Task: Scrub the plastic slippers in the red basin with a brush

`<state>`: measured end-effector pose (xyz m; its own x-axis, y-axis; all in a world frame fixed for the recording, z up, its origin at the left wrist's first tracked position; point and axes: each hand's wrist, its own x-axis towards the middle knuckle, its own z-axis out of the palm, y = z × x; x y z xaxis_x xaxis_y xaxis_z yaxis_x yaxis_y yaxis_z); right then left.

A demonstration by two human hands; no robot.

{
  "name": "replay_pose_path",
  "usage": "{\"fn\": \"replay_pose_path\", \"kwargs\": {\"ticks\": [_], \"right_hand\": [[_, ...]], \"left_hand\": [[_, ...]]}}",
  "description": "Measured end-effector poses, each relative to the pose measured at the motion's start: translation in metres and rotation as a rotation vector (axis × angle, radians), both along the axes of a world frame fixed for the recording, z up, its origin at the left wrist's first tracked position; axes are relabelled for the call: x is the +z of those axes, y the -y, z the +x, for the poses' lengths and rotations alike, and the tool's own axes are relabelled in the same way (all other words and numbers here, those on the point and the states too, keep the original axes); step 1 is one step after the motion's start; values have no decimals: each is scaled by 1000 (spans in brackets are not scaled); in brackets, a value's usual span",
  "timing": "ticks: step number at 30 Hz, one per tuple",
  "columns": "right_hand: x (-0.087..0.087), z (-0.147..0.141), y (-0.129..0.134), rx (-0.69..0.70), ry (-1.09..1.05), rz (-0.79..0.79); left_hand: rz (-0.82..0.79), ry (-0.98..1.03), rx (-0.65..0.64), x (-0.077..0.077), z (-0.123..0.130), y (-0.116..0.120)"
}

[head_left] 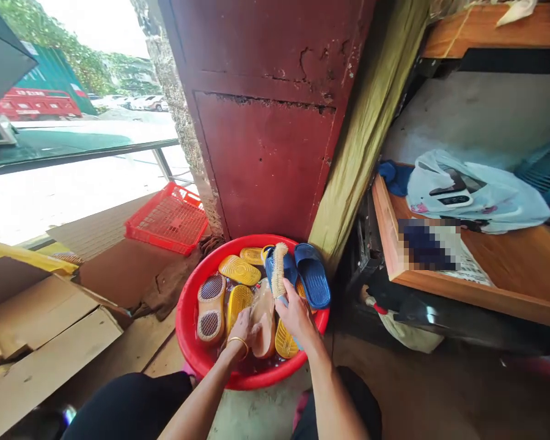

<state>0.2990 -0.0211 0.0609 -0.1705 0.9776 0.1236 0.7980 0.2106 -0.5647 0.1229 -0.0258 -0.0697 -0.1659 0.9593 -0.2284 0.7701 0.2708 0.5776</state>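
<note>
A red plastic basin (186,321) stands on the floor before me, with water and several slippers in it. My left hand (242,329), a gold bangle at its wrist, grips the side of a tan slipper (266,333). Closed around a scrub brush (279,269) is my right hand (297,315); pale bristles show above the fingers, and part of the blue handle is hidden. The brush is over the slipper's far end; contact cannot be made out. Around them lie yellow slippers (239,270), a blue slipper (315,281) on the right rim, and a beige slipper (211,307) sole up.
Behind the basin rises a dark red metal door (266,159). A red plastic crate (169,220) and flattened cardboard (46,360) lie to the left. On the right, a wooden tray (495,293) holds a plastic bag (481,189), beside a hanging yellowish cloth (357,159).
</note>
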Motion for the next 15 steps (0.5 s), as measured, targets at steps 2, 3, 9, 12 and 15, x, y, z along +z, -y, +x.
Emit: {"fn": "replay_pose_path", "kwargs": {"ticks": [2, 3, 9, 12, 15], "right_hand": [[4, -5, -4, 20, 19, -35], [6, -8, -6, 35, 44, -47], [4, -13, -4, 204, 316, -191], [-9, -7, 7, 250, 350, -266], [-20, 1, 15, 257, 339, -296]], "left_hand": [[-18, 34, 53, 5, -10, 4], [-29, 46, 76, 8, -16, 6], [48, 33, 114, 28, -44, 7], [142, -4, 98, 38, -46, 13], [222, -16, 70, 47, -47, 27]]}}
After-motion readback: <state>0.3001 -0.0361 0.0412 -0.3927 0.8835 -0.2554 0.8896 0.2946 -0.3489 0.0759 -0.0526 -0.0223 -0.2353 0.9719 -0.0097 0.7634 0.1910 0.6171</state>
